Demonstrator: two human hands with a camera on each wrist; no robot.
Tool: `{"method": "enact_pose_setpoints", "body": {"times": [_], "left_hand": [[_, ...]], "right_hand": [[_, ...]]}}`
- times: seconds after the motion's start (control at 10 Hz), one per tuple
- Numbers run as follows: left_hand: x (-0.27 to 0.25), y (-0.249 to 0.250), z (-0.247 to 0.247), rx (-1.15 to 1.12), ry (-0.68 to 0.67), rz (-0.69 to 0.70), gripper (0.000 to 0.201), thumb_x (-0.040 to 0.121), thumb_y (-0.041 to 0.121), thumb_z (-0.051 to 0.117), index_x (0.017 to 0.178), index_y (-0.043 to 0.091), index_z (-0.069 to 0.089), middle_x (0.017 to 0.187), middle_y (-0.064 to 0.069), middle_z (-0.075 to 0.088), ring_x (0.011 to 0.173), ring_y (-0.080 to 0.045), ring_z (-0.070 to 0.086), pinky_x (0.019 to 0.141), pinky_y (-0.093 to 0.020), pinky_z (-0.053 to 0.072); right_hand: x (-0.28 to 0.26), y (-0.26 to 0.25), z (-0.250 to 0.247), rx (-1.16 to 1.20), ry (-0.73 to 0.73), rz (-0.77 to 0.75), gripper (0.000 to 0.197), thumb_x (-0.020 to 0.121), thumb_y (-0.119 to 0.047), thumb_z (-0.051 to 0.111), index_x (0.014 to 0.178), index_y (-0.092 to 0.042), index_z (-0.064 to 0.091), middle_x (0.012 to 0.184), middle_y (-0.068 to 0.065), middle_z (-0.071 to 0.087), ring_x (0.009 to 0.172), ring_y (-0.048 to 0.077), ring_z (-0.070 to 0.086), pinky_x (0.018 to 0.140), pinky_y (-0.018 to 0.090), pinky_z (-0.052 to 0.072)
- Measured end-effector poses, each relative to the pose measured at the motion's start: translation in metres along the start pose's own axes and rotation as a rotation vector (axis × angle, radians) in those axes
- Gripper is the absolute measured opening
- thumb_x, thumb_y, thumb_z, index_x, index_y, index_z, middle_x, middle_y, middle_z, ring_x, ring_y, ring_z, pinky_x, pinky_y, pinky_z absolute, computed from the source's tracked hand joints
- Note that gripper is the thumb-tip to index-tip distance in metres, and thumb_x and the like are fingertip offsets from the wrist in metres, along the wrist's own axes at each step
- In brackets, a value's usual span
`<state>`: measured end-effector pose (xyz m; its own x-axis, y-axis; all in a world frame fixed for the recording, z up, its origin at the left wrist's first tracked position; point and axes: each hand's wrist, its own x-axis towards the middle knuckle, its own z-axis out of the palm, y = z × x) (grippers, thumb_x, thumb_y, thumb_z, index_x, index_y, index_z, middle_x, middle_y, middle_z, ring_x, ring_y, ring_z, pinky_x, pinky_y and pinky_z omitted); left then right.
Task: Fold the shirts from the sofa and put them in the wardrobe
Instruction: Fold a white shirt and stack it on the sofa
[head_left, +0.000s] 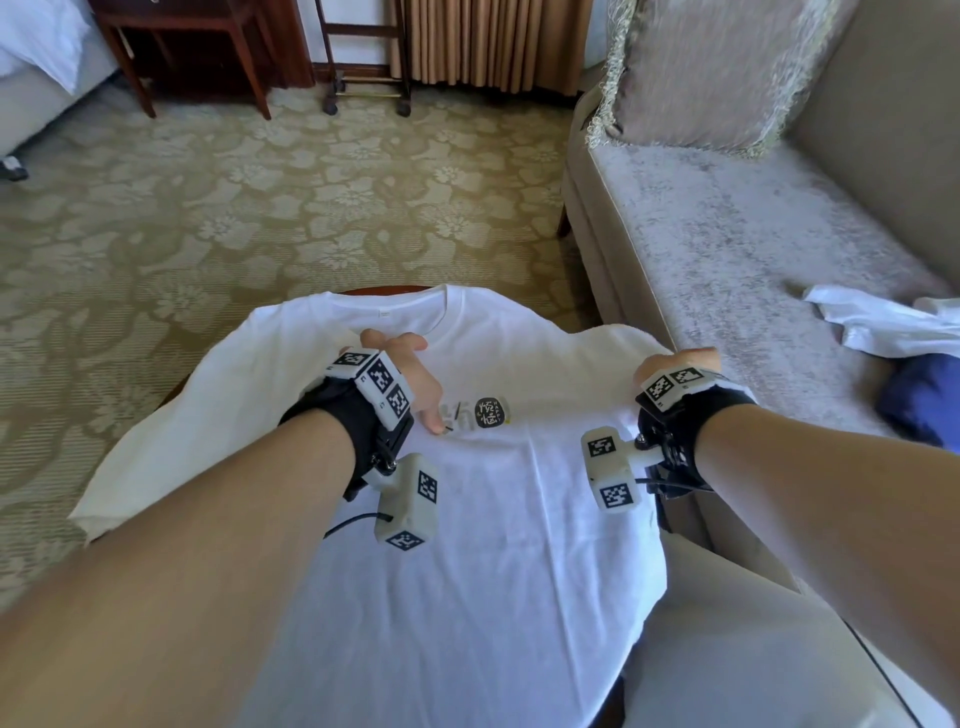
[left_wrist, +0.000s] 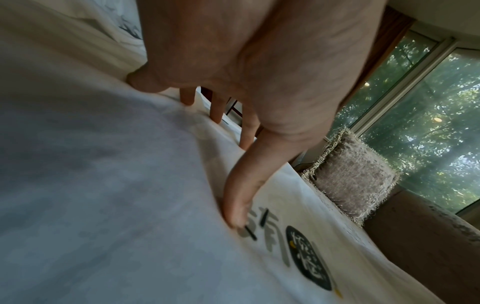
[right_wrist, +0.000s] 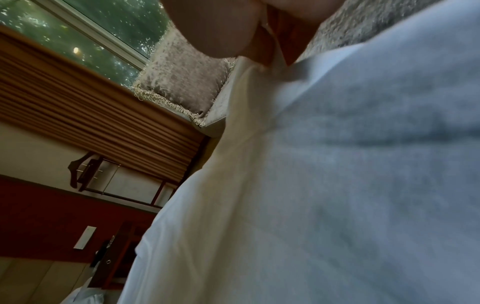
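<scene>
A white T-shirt (head_left: 493, 519) with a black chest logo (head_left: 491, 413) lies face up over a round wooden table (head_left: 384, 289), collar away from me. My left hand (head_left: 405, 364) rests flat on the chest, fingers spread. Its thumb (left_wrist: 236, 205) touches the cloth beside the logo (left_wrist: 309, 259). At the shirt's right shoulder edge, my right hand (head_left: 675, 364) has its fingers curled over and hidden from above. In the right wrist view that hand (right_wrist: 221, 26) pinches a fold of the shirt (right_wrist: 337, 185). A crumpled white garment (head_left: 883, 322) and a dark blue one (head_left: 924, 400) lie on the sofa (head_left: 727, 234).
A fringed cushion (head_left: 711, 67) leans at the sofa's far end. Patterned carpet (head_left: 260, 208) spreads beyond the table. A bed corner (head_left: 36, 62), a dark wooden table (head_left: 197, 47) and a wheeled rack (head_left: 363, 78) stand at the back. My leg in light trousers (head_left: 753, 649) is beside the table.
</scene>
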<state>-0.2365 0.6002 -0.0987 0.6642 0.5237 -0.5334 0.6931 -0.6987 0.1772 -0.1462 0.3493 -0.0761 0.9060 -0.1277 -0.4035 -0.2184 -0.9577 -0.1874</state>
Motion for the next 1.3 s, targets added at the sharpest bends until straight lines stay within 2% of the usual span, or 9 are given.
{"method": "enact_pose_setpoints", "body": {"times": [0.1,0.2,0.4,0.5,0.6,0.8,1.1,1.2,1.3], "left_hand": [[-0.001,-0.001,0.000,-0.006,0.010,0.004,0.116,0.050,0.031,0.093,0.146,0.043,0.030,0.146,-0.004,0.018,0.138,-0.038,0.028,0.104,-0.052,0.044],[-0.004,-0.002,0.000,-0.014,0.020,0.013,0.115,0.053,0.032,0.093,0.148,0.042,0.029,0.149,-0.004,0.018,0.140,-0.037,0.026,0.106,-0.051,0.042],[-0.013,-0.022,0.008,-0.189,0.109,0.100,0.119,0.059,0.040,0.092,0.153,0.024,0.021,0.158,-0.002,0.014,0.146,-0.025,0.021,0.116,-0.042,0.031],[-0.019,-0.048,0.004,-0.469,0.176,0.086,0.095,0.075,0.030,0.083,0.151,0.019,0.028,0.156,-0.003,0.020,0.143,-0.023,0.029,0.108,-0.034,0.035],[-0.020,-0.087,-0.006,-0.581,0.196,0.029,0.066,0.081,0.027,0.076,0.140,0.017,0.046,0.147,-0.005,0.038,0.132,-0.024,0.043,0.096,-0.030,0.039],[-0.023,-0.164,-0.011,-0.338,0.203,-0.071,0.063,0.068,0.045,0.072,0.124,0.024,0.055,0.134,-0.004,0.042,0.117,-0.030,0.053,0.096,-0.044,0.049],[-0.009,-0.248,-0.047,-0.108,0.197,-0.368,0.075,0.083,0.062,0.040,0.147,0.022,0.035,0.164,-0.010,0.002,0.148,-0.042,0.005,0.115,-0.063,0.015],[-0.015,-0.236,-0.047,-0.160,0.281,-0.278,0.065,0.084,0.052,0.051,0.136,0.013,0.046,0.159,-0.011,0.014,0.141,-0.042,0.024,0.110,-0.058,0.029],[-0.020,-0.209,-0.032,-0.239,0.219,-0.116,0.074,0.065,0.054,0.059,0.123,0.009,0.055,0.139,-0.016,0.046,0.105,-0.034,0.056,0.080,-0.040,0.051]], "right_hand": [[0.029,0.003,0.021,0.569,0.104,0.155,0.065,0.092,-0.019,0.053,0.148,-0.006,0.024,0.151,0.019,0.029,0.134,0.036,0.035,0.106,0.043,0.035],[0.013,-0.011,0.018,0.550,0.293,0.208,0.058,0.087,-0.013,0.052,0.140,-0.006,0.032,0.143,0.019,0.034,0.132,0.036,0.034,0.111,0.045,0.027],[-0.048,-0.078,0.024,0.364,0.123,-0.161,0.050,0.083,-0.023,0.055,0.131,-0.014,0.042,0.136,0.008,0.042,0.127,0.028,0.038,0.106,0.043,0.033],[-0.083,-0.115,0.055,0.237,0.003,-0.420,0.052,0.087,-0.028,0.054,0.136,-0.018,0.041,0.139,0.002,0.040,0.131,0.023,0.034,0.107,0.040,0.034],[-0.117,-0.144,0.095,0.116,-0.068,-0.607,0.059,0.089,-0.034,0.053,0.143,-0.021,0.033,0.151,-0.001,0.024,0.143,0.019,0.016,0.114,0.042,0.025],[-0.149,-0.164,0.151,-0.233,-0.145,-0.664,0.081,0.091,-0.065,0.035,0.153,-0.024,0.004,0.160,0.000,-0.020,0.146,0.025,-0.022,0.118,0.048,-0.003],[-0.151,-0.168,0.152,-0.364,-0.193,-0.610,0.085,0.089,-0.072,0.022,0.154,-0.028,-0.011,0.156,-0.001,-0.033,0.143,0.024,-0.031,0.118,0.047,-0.012],[-0.153,-0.167,0.151,-0.362,-0.190,-0.605,0.085,0.089,-0.072,0.021,0.154,-0.029,-0.011,0.156,-0.001,-0.033,0.143,0.024,-0.032,0.118,0.047,-0.013],[-0.154,-0.167,0.150,-0.359,-0.196,-0.609,0.085,0.089,-0.072,0.022,0.154,-0.028,-0.010,0.156,-0.001,-0.032,0.143,0.024,-0.031,0.118,0.047,-0.013]]}}
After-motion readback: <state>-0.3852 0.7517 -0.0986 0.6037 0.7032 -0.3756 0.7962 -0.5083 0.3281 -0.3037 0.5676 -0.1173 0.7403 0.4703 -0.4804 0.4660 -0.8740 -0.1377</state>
